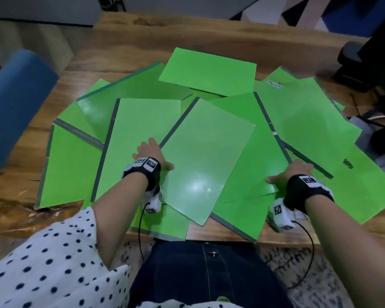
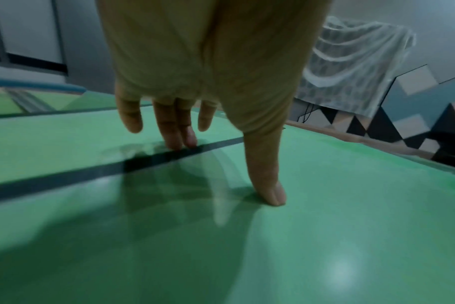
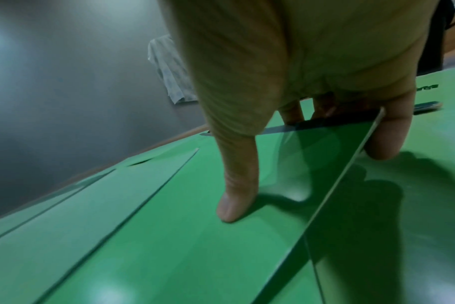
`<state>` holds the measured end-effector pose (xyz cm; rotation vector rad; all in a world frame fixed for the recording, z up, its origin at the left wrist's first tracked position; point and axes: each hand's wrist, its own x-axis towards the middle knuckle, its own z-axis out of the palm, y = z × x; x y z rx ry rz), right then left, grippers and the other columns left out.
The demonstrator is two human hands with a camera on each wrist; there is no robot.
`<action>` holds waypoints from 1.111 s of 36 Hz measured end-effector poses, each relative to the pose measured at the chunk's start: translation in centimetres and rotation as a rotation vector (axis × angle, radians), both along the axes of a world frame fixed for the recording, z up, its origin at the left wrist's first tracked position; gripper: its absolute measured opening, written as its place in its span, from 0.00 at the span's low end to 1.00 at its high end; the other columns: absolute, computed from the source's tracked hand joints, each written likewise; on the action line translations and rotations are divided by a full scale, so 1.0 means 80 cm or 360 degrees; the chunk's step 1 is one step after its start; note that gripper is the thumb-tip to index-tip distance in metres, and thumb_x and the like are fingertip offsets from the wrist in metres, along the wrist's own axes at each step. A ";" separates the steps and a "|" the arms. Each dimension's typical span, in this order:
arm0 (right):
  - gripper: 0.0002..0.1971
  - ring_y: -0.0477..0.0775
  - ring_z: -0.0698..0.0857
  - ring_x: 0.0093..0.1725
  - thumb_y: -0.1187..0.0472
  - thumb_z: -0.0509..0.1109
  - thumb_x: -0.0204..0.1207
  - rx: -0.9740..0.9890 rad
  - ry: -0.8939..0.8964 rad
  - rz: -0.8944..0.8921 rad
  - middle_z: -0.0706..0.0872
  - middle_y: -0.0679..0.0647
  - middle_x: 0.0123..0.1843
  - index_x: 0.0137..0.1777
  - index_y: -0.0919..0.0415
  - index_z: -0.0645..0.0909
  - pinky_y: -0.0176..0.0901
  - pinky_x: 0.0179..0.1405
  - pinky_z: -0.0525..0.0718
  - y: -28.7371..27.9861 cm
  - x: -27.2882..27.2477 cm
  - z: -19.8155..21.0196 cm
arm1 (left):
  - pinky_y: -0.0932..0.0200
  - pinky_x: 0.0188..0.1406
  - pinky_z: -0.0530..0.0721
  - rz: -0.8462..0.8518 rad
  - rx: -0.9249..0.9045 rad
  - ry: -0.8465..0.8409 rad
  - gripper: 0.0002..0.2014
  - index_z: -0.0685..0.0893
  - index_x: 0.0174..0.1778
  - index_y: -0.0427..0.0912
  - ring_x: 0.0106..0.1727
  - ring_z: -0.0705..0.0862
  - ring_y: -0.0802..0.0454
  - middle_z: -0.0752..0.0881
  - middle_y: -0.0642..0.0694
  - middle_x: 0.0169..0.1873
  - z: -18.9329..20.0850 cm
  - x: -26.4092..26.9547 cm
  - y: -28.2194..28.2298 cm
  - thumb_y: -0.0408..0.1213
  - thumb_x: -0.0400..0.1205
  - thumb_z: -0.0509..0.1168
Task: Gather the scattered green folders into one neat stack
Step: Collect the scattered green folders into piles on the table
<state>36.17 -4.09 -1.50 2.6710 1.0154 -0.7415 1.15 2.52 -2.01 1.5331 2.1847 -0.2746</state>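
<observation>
Across the wooden bench before us lie flat, glossy green plastic folders with dark grey spines, overlapping at many angles, and we stand at its near edge in a white dotted top and dark denim. Our left hand lies on the pile with straight fingers touching one folder's dark spine and the thumb pressing the centre folder, its grip released. Our right hand has its grip on the lifted edge of another green folder, thumb on top and fingers curled beneath.
</observation>
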 end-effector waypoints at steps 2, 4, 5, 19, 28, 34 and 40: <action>0.50 0.69 0.83 0.55 0.50 0.83 0.63 0.0072 0.0079 -0.0027 0.63 0.68 0.74 0.78 0.64 0.57 0.53 0.44 0.85 -0.001 0.003 0.006 | 0.42 0.56 0.83 0.0129 -0.0058 -0.0151 0.45 0.66 0.67 0.38 0.61 0.79 0.37 0.78 0.36 0.61 -0.002 0.002 -0.002 0.50 0.61 0.82; 0.44 0.68 0.83 0.57 0.55 0.81 0.67 0.0137 0.0157 -0.0044 0.70 0.68 0.72 0.76 0.66 0.60 0.54 0.47 0.85 0.000 0.010 0.010 | 0.45 0.56 0.83 0.0212 -0.0098 -0.0194 0.42 0.69 0.65 0.37 0.63 0.79 0.38 0.78 0.37 0.62 -0.001 0.004 -0.006 0.49 0.62 0.82; 0.40 0.68 0.82 0.59 0.58 0.79 0.69 0.0168 0.0212 -0.0049 0.73 0.68 0.70 0.75 0.67 0.61 0.56 0.52 0.84 0.002 0.014 0.012 | 0.46 0.59 0.81 0.0232 -0.0108 -0.0159 0.41 0.71 0.65 0.37 0.66 0.76 0.38 0.77 0.37 0.63 -0.002 0.005 -0.007 0.51 0.62 0.82; 0.06 0.60 0.82 0.39 0.69 0.72 0.73 0.0114 0.0847 -0.0427 0.83 0.63 0.44 0.45 0.70 0.77 0.53 0.47 0.82 -0.003 0.041 0.031 | 0.46 0.53 0.81 0.0458 -0.0033 -0.0551 0.46 0.65 0.70 0.35 0.63 0.80 0.36 0.76 0.36 0.65 -0.011 0.029 -0.043 0.48 0.63 0.82; 0.22 0.49 0.76 0.53 0.65 0.64 0.82 0.1496 0.0856 -0.1009 0.76 0.52 0.55 0.75 0.68 0.70 0.37 0.59 0.77 0.048 0.022 0.050 | 0.46 0.61 0.81 0.0488 0.0132 -0.1016 0.28 0.78 0.63 0.32 0.57 0.83 0.39 0.84 0.36 0.59 0.041 0.008 -0.004 0.35 0.69 0.79; 0.23 0.58 0.72 0.75 0.66 0.58 0.85 0.1853 0.0813 -0.0951 0.72 0.64 0.77 0.78 0.72 0.64 0.40 0.71 0.67 0.095 0.016 0.095 | 0.62 0.33 0.83 0.0158 0.0458 -0.1248 0.21 0.77 0.59 0.38 0.40 0.82 0.46 0.84 0.46 0.38 0.127 -0.032 0.031 0.25 0.72 0.75; 0.17 0.58 0.77 0.60 0.66 0.56 0.84 0.1833 0.0706 -0.0508 0.79 0.70 0.67 0.64 0.81 0.74 0.35 0.58 0.69 0.131 0.025 0.164 | 0.63 0.28 0.72 -0.0216 0.0497 -0.1076 0.09 0.77 0.39 0.41 0.32 0.75 0.50 0.76 0.45 0.30 0.187 -0.066 0.065 0.35 0.76 0.73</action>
